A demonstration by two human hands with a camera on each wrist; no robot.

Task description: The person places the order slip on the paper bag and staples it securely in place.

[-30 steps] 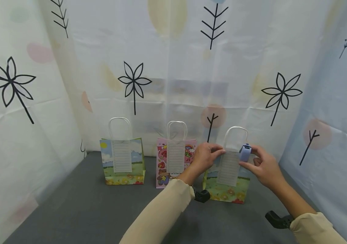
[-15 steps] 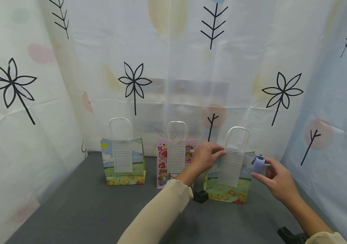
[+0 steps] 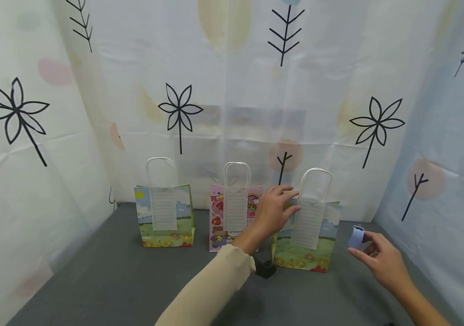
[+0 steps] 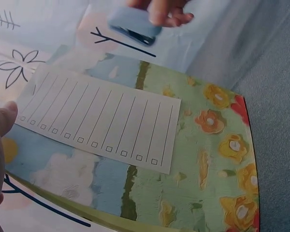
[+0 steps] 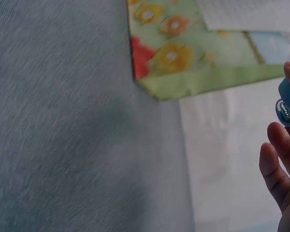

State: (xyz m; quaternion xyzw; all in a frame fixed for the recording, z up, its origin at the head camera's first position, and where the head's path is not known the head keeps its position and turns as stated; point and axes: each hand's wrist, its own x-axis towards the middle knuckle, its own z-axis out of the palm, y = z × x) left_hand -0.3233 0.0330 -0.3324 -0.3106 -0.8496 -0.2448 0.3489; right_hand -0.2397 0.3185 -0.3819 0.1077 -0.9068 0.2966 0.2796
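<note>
My right hand (image 3: pixel 384 262) pinches a small lilac-blue stapler (image 3: pixel 356 237) between thumb and fingers, to the right of the right-hand gift bag (image 3: pixel 303 260). That bag is printed with sky, grass and flowers and stands upright with white handles. A lined paper slip (image 3: pixel 307 226) with small checkboxes hangs at its top front, below the handle. My left hand (image 3: pixel 273 210) is by the slip's upper left corner, thumb and fingers apart with nothing between them. In the left wrist view the stapler (image 4: pixel 133 23) is blurred beyond the slip (image 4: pixel 101 116).
At the left stands a matching landscape gift bag (image 3: pixel 166 237) with a lined slip. A pink cartoon gift bag (image 3: pixel 215 242), also with a slip, stands in the middle, partly behind my left arm. A patterned curtain (image 3: pixel 232 122) encloses the grey table (image 3: pixel 105 280).
My right hand has moved right and down, away from the right-hand bag, with the stapler. My left fingers have let go of the slip's upper corner and spread apart.
</note>
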